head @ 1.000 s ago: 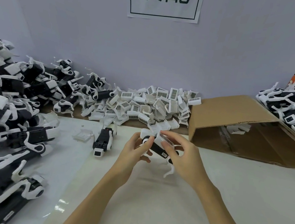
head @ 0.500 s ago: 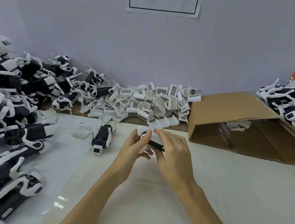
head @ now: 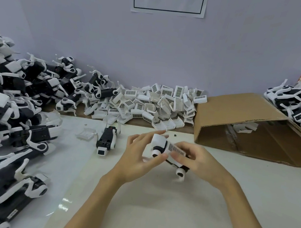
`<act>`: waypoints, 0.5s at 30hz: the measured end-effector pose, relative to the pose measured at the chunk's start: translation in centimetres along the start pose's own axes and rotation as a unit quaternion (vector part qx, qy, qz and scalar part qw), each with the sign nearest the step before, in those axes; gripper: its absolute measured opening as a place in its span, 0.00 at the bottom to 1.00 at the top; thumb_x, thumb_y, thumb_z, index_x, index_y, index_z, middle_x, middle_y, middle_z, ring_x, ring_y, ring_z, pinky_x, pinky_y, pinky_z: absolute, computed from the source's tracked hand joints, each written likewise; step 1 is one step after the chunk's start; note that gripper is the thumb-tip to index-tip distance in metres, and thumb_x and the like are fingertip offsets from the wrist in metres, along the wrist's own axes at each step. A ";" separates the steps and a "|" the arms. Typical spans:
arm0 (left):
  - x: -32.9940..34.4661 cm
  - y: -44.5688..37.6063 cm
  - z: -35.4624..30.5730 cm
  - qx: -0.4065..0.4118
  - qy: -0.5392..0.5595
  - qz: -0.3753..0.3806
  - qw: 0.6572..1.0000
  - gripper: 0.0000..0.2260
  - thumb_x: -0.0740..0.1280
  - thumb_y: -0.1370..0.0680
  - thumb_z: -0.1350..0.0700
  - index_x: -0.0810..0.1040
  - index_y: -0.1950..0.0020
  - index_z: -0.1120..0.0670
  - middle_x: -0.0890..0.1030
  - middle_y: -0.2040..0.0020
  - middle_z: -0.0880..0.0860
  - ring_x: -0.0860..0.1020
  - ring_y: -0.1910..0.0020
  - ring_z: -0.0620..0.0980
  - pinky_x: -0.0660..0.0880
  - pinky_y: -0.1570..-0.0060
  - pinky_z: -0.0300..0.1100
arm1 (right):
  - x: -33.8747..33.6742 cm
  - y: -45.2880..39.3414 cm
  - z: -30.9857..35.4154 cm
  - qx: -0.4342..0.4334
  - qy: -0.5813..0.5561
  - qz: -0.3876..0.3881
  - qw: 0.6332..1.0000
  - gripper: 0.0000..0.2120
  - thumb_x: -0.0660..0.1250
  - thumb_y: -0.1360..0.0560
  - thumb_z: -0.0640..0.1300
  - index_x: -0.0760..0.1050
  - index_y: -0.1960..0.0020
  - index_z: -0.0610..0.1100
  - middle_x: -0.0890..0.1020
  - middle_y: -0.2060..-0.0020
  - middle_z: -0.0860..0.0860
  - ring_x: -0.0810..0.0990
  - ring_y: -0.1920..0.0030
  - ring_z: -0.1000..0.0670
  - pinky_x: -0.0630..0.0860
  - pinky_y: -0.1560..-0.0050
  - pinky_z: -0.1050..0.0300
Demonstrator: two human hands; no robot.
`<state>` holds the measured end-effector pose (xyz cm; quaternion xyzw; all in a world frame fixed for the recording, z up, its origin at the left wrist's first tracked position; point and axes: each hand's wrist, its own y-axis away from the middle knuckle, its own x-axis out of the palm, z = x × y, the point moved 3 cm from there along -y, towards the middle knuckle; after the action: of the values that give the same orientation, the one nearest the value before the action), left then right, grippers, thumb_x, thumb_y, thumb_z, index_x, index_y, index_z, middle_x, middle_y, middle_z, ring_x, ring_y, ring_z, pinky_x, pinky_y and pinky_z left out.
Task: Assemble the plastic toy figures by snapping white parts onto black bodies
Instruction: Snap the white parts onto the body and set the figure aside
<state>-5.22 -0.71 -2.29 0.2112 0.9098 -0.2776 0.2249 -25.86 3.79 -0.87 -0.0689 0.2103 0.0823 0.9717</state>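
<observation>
Both hands, left hand (head: pixel 137 157) & right hand (head: pixel 199 161), grip toy figure (head: pixel 168 151) (above table (head: pixel 172 210)).

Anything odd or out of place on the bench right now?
Mostly tidy piles. The cardboard box lies tipped on its side, opening toward the person, a few white parts loose inside. One toy figure and a white cover lie apart from the piles, left of the left hand. No visible damage.

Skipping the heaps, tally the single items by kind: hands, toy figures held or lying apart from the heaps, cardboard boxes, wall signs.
Hands: 2, left hand and right hand
Toy figures: 2, held figure and lone figure
Boxes: 1, cardboard box
Signs: 1, wall sign
Total: 6
</observation>
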 end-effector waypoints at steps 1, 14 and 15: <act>0.0 0.1 0.1 0.006 -0.025 -0.005 1.000 0.26 0.66 0.21 0.33 0.68 0.23 0.32 0.73 0.26 0.31 0.63 0.22 0.39 0.60 0.26 0.41 | -0.3 0.0 -0.1 -0.004 0.009 -0.042 0.999 0.12 0.76 0.23 0.54 0.83 0.41 0.53 0.85 0.52 0.57 0.83 0.51 0.55 0.79 0.47 0.56; -1.4 -0.5 0.6 0.011 -0.027 -0.093 0.995 0.17 0.75 0.24 0.41 0.76 0.37 0.34 0.77 0.38 0.25 0.66 0.35 0.23 0.65 0.28 0.53 | 2.2 -0.7 1.0 -0.154 0.286 -0.160 0.932 0.15 0.71 0.19 0.50 0.79 0.33 0.48 0.79 0.45 0.57 0.74 0.43 0.55 0.73 0.41 0.53; -1.4 -0.5 0.6 0.004 -0.027 -0.090 0.996 0.16 0.75 0.23 0.42 0.78 0.37 0.37 0.78 0.38 0.26 0.66 0.35 0.23 0.65 0.26 0.54 | 2.2 -0.7 1.1 -0.151 0.289 -0.161 0.932 0.15 0.71 0.19 0.49 0.79 0.34 0.48 0.79 0.46 0.56 0.74 0.44 0.54 0.73 0.42 0.53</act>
<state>-4.22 -1.83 -1.78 0.1217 0.9175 -0.3060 0.2230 -23.30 3.57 -0.77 -0.2682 0.4533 -0.0678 0.8473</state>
